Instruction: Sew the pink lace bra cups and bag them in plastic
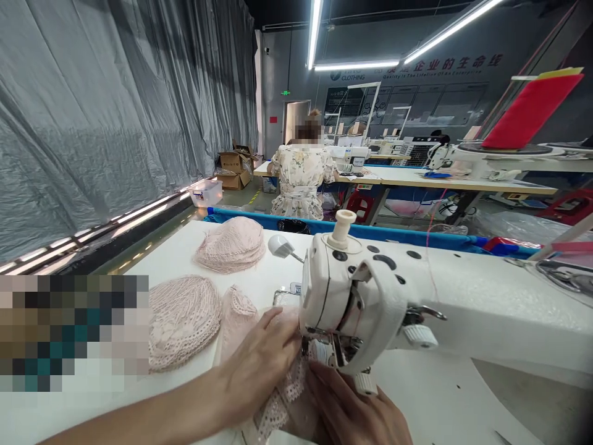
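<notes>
A white sewing machine [324, 290] stands in front of me, its needle area partly hidden by the head and guard. Pale pink lace fabric [294, 383] runs under it and hangs toward me. From the left, my left hand [266, 349] is closed on the lace beside the needle, with some fingertips hidden behind the machine head. My right hand [356, 405] is low at the right of the needle, fingers together and closed on the lace edge. Another pink lace piece [237, 309] lies just beyond my left hand.
Two stacks of pink lace pieces, a nearer stack [185, 318] and a farther stack [231, 244], lie on the white table [176, 402]. A red thread cone [532, 111] stands at right. A person [303, 176] sits ahead, facing away. Cardboard boxes [235, 167] stand by the curtain.
</notes>
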`<state>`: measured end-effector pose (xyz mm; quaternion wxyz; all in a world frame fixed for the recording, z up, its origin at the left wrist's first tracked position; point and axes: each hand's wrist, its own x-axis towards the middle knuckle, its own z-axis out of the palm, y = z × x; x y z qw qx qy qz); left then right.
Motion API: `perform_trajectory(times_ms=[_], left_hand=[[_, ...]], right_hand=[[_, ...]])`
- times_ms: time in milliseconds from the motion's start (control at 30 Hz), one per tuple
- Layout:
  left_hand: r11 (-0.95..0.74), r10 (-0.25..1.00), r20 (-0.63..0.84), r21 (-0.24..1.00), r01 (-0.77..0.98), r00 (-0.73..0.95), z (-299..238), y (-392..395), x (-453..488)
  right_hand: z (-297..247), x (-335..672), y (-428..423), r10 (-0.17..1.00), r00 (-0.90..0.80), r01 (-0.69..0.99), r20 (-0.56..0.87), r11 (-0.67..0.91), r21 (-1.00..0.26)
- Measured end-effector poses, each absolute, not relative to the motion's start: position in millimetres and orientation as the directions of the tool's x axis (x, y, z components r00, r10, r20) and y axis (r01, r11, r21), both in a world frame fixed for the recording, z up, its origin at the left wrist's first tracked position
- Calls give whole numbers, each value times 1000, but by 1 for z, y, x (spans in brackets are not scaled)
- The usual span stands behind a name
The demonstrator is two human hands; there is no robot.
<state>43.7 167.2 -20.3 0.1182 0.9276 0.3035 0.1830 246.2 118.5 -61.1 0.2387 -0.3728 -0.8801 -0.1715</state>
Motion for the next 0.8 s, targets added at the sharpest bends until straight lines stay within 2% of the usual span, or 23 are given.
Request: perform_trajectory(times_ms=[133,300,433,600,733,800], left_hand=[[-863,480,438,78,500,760,-33,135,44],[-853,445,480,-29,521,756,-44,125,41],[-828,521,374,2,561,767,-43,129,42],[-797,576,343,31,604,742,-34,140,44],[-730,683,240,216,648,690,-19,166,41],[-670,742,235,268,692,628,-14,188,42]], right_hand=[[-70,250,115,549,-623,714,558,689,119],[-74,245,112,520,-586,712,622,697,89],[-69,241,111,493,-564,713,662,696,89],[-67,240,114,502,-544,731,672,676,87],[-72,241,117,504,-531,745,681,661,92],[-75,242,117,521,-536,749,664,657,89]])
